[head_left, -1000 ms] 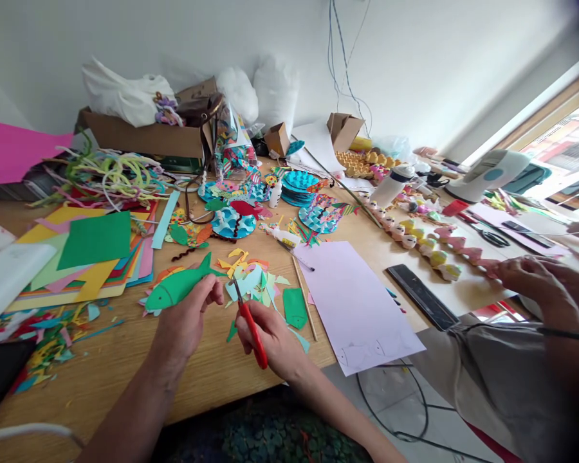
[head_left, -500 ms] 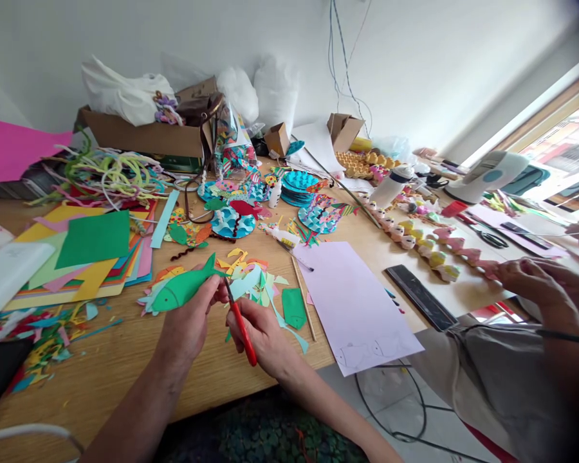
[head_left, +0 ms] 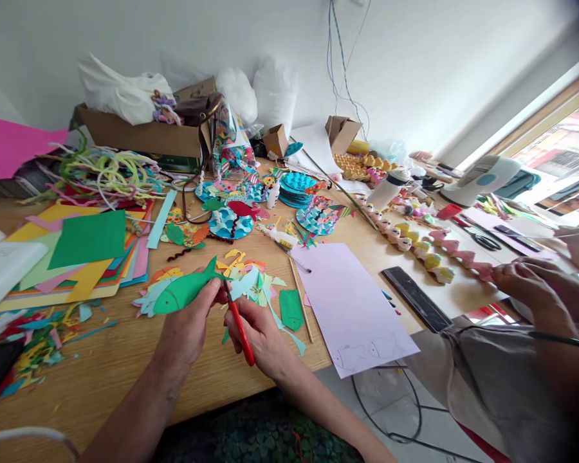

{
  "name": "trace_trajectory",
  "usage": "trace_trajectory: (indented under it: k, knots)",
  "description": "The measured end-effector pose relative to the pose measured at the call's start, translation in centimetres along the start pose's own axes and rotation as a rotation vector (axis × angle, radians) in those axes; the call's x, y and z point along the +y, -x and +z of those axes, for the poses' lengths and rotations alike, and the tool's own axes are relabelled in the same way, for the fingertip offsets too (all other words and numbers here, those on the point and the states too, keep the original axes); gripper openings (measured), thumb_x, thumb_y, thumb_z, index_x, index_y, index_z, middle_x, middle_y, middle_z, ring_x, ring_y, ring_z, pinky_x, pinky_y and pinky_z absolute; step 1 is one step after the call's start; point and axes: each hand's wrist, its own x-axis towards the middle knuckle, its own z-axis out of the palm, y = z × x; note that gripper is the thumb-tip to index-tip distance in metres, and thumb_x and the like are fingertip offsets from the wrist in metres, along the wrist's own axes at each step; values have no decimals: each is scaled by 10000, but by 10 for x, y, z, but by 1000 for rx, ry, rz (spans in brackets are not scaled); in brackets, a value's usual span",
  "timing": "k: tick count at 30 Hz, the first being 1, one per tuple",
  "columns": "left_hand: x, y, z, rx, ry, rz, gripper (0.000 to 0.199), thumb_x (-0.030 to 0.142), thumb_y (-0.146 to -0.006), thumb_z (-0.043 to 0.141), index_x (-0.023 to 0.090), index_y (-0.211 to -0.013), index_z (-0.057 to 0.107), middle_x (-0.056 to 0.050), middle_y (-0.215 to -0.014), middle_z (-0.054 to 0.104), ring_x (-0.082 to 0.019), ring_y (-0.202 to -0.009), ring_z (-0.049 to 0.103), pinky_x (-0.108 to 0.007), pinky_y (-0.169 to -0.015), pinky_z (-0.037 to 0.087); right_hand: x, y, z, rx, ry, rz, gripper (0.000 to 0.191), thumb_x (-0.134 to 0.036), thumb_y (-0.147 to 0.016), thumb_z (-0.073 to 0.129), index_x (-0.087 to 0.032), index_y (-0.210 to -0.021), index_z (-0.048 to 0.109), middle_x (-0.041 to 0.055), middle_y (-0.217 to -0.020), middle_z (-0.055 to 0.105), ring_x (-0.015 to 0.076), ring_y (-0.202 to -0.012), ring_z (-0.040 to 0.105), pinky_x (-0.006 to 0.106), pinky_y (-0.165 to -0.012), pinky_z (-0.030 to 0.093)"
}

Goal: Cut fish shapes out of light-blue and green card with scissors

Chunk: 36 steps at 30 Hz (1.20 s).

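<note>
A green paper fish [head_left: 184,290] with a drawn eye and gill line is pinched near its tail by my left hand [head_left: 193,318]. My right hand [head_left: 257,331] grips red-handled scissors [head_left: 241,334], whose blades point up at the fish's tail. Behind the fish lie other cut paper fish, a pale blue one [head_left: 147,304] among them. Paper scraps [head_left: 248,283] are strewn past my hands. To their right sit a green paper piece [head_left: 291,309] and a thin wooden stick [head_left: 302,299].
A lilac sheet [head_left: 352,296] with pencilled fish overhangs the table edge. Stacked coloured paper [head_left: 87,241] and a scrap heap [head_left: 43,337] lie left. Blue decorated discs [head_left: 229,222] stand behind. At right, another person's hands [head_left: 535,289] are near pink egg-carton pieces [head_left: 468,257].
The whole view has shifted slightly. Both hands keep their holds, with the scissors still at the fish's tail.
</note>
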Motion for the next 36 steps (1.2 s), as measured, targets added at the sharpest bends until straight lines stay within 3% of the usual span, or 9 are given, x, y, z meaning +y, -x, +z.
trace_trajectory:
  k: [7, 15, 20, 36]
  knots:
    - [-3, -1, -2, -22, -6, 1, 90, 286, -683, 701, 198, -672, 683, 29, -664, 681, -144, -640, 611, -256, -647, 520, -2, 2, -1, 0, 9, 15, 382, -519, -828, 484, -195, -632, 434, -49, -554, 343, 95, -527, 314, 229, -491, 256]
    - [-2, -3, -5, -4, -31, -74, 101, 282, -629, 732, 193, -651, 689, 36, -639, 691, -142, -614, 600, -256, -630, 516, -2, 5, -5, -26, 29, 12, 312, -412, -839, 457, -194, -618, 424, -52, -549, 360, 88, -517, 330, 227, -484, 256]
    - [-3, -4, -11, -53, -25, -104, 109, 293, -651, 741, 197, -691, 709, 41, -667, 714, -138, -638, 621, -242, -650, 523, -2, 7, -8, -31, 35, 11, 260, -312, -841, 450, -195, -612, 415, -54, -547, 376, 82, -498, 335, 219, -464, 263]
    - [6, -4, -12, -144, -3, -159, 91, 259, -636, 738, 168, -637, 732, 4, -657, 704, -133, -636, 602, -234, -597, 513, 4, 9, -10, -80, -7, -7, 351, -422, -880, 471, -197, -621, 402, -59, -548, 335, 77, -487, 301, 220, -459, 234]
